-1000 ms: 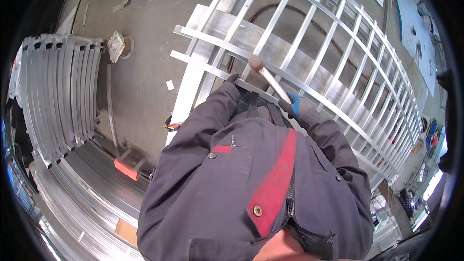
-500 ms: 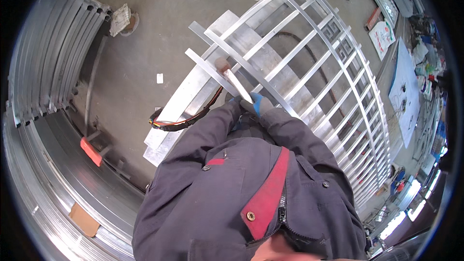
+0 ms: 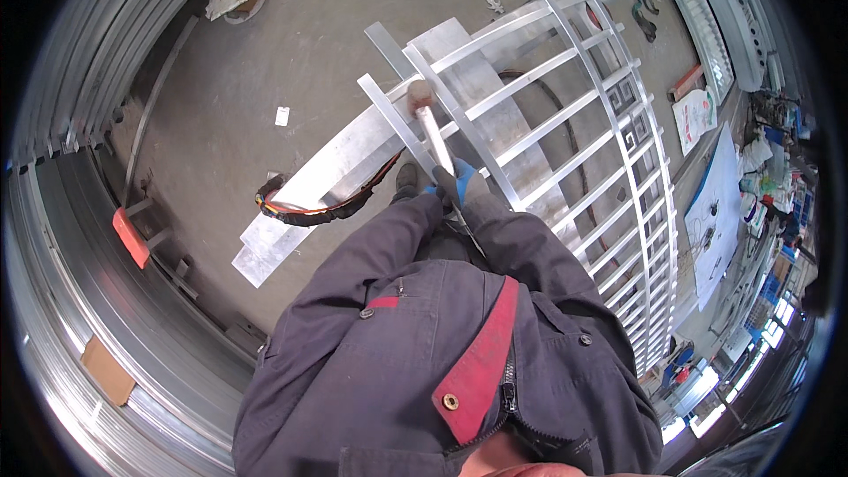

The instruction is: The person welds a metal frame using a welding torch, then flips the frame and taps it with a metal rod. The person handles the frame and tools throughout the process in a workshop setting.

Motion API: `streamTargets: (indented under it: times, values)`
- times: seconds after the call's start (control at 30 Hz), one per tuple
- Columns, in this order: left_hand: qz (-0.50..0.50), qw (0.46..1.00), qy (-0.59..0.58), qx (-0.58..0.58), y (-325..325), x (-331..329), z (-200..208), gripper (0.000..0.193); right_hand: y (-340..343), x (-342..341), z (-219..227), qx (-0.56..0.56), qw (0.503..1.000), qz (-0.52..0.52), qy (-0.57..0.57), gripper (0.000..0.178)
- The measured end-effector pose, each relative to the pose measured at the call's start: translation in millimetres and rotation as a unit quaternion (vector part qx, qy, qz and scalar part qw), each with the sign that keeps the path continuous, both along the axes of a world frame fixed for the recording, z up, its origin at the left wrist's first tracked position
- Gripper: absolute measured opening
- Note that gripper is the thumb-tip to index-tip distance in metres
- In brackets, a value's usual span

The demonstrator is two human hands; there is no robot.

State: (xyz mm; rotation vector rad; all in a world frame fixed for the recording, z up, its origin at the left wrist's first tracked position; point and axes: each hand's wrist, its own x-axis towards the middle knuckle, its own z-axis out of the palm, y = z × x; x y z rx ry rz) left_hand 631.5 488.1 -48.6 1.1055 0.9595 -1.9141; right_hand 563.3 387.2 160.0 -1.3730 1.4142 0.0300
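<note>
From the left, a dark cable [image 3: 329, 215] loops beside the silver plate [image 3: 347, 143], and the left hand [image 3: 432, 192] sits low, its hold impossible to tell. Here's the mallet [image 3: 435, 134], brown head over the bars, handle clenched in the right hand [image 3: 464, 178], with the slatted metal frame [image 3: 548, 128] fanning rightward

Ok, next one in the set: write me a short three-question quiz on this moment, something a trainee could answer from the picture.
1. True or false: the mallet in the right hand has its head pointing toward the person's body.

2. What colour is the small flat rectangle on the floor to the left of the metal frame?
A) green
B) white
C) black

3. Fill in the blank: the dark cable bundle lies to the ____ of the right hand.

Key: 1. False, it points away. 2. B. 3. left.
</note>
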Motion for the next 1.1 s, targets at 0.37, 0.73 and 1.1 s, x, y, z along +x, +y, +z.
streamTargets:
  times: [0.37,0.73,1.1]
  values:
    - [0.011,1.000,-0.003,-0.004,-10.7,2.9,-4.3,0.044,-40.5,40.9,-6.4,0.039,0.998,-0.014,-0.051,0.063]
    - [0.007,1.000,-0.003,0.007,-8.2,1.4,-3.6,0.045,-61.9,67.0,-41.4,-0.009,0.999,0.041,-0.008,0.057]
    - [-0.005,1.000,-0.012,0.008,2.0,2.8,-1.6,0.046,-48.3,63.5,-29.6,-0.020,1.000,-0.013,0.008,0.057]
